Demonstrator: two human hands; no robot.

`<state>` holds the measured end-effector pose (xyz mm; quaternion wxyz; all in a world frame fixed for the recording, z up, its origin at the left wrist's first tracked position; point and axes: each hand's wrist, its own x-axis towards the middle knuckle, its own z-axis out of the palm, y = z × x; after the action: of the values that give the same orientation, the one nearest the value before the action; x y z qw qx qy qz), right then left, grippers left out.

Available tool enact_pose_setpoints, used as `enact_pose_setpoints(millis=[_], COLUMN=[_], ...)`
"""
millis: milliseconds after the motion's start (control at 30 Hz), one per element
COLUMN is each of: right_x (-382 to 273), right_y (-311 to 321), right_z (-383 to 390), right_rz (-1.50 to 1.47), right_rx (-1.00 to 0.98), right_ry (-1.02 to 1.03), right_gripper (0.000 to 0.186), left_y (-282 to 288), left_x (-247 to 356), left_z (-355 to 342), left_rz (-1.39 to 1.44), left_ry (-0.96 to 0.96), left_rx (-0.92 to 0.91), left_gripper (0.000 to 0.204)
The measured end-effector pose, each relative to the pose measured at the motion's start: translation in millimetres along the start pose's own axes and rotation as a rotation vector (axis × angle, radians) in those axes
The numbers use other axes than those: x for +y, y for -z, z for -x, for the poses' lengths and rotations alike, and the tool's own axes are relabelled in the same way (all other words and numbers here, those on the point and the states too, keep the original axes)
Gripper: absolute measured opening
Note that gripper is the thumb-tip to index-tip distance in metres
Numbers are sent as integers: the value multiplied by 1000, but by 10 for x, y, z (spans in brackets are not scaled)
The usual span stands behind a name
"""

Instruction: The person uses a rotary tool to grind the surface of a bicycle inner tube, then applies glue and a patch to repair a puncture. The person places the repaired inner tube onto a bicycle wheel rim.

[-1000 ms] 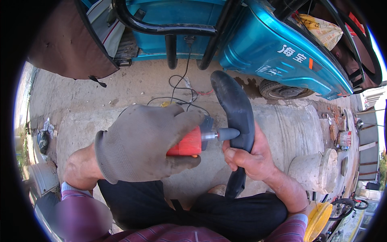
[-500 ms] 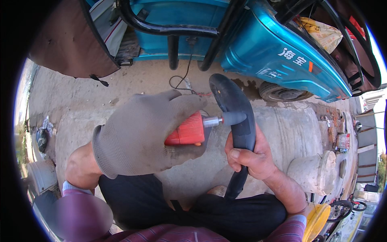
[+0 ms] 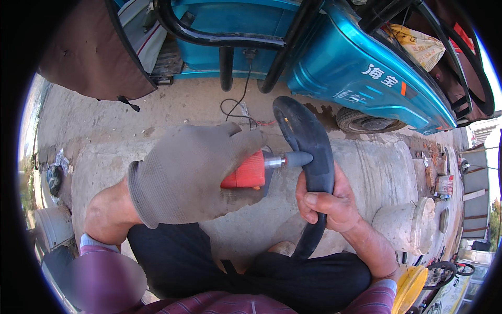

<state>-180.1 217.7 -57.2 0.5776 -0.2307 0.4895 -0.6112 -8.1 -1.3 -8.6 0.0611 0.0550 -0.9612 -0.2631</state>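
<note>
My left hand (image 3: 193, 172), in a grey knit glove, wraps round a red power tool (image 3: 246, 172) with a metal shaft and a grey, rounded conical grinding head (image 3: 297, 159). The head's tip meets the side of a black rubber inner tube (image 3: 298, 120), which curves upright in front of me. My bare right hand (image 3: 327, 201) grips the lower part of that tube, thumb across its front and fingers curled round it. The glove hides much of the tool's body. My crossed legs in dark trousers lie below both hands.
A teal three-wheeled vehicle (image 3: 340, 63) with black tubular bars stands ahead. A dark cord (image 3: 243, 94) hangs from it onto the concrete ground (image 3: 115, 136). A white bucket (image 3: 397, 225) and yellow bucket (image 3: 405, 288) stand at my right, a brown cover (image 3: 89, 57) at upper left.
Since a second ago my left hand and the tool have moved upward, and the grinding head touches higher up the frame. In the last half second it has dropped back slightly. Both hands keep their hold.
</note>
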Motion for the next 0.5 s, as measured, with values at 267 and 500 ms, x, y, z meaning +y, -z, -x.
enact_pose_setpoints(millis=[267,500], right_x=[1,3], right_y=[-14,-21], right_z=[13,12], right_rz=[9,14], right_rx=[-20,-28], right_ry=[2,-5], right_gripper=[67,69], left_y=[0,28], left_x=[-7,30], left_z=[-8,12], left_rz=[-74,-61], left_ry=[-20,15], left_rx=[25,-42], left_gripper=[73,55])
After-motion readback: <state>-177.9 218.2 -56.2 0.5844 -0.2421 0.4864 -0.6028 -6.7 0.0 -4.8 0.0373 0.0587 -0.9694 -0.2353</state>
